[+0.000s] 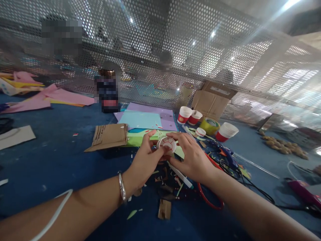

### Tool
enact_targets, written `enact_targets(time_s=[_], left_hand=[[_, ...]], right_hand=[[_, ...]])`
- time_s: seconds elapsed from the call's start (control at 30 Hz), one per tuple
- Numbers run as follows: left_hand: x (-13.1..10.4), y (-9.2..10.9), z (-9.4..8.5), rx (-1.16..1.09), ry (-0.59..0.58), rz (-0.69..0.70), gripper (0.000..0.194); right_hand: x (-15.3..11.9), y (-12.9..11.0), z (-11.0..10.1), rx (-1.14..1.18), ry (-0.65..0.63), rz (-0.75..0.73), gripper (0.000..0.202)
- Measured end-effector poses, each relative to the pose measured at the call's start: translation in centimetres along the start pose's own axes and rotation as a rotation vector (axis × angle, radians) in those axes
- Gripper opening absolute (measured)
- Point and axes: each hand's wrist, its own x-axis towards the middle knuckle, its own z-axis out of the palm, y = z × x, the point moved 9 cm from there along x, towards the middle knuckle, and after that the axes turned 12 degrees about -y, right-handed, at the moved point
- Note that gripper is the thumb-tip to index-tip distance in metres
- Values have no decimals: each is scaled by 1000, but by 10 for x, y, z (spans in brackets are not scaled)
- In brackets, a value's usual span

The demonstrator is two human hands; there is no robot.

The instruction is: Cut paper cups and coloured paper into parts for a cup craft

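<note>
A small white cut-down paper cup with red lines on it is held between my two hands, just above the table. My left hand grips it from the left, its thumb pressing across the front. From the right, the fingers of my right hand curl round the rim. Below the hands lie a white marker with a green tip and a red-handled tool, partly hidden by my right forearm. Paper and cardboard scraps are scattered beneath.
Coloured paper sheets and a corrugated cardboard piece lie ahead. Paper cups, a yellow-green tape roll and a blue glue gun with a cable are to the right. A perforated metal screen rises behind.
</note>
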Motion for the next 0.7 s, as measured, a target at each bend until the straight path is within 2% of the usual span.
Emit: enact_targets(time_s=[0.17,0.3,0.53,0.63,0.7], left_hand=[[0,-2,-5,-7,53,-1,65],[0,-2,-4,6,47,-6,63],[0,-3,-7,85,63,3,62],[0,-5,-9,116,64,-3,63],[-1,-1,-13,190,93,40,65]], right_hand=[[5,-2,4,-12,-32,2,61],[10,-2,7,-24,-53,8,65],[15,2,13,-24,-47,29,58],[18,6,13,-3,-54,37,57],[22,15,9,26,-44,50,58]])
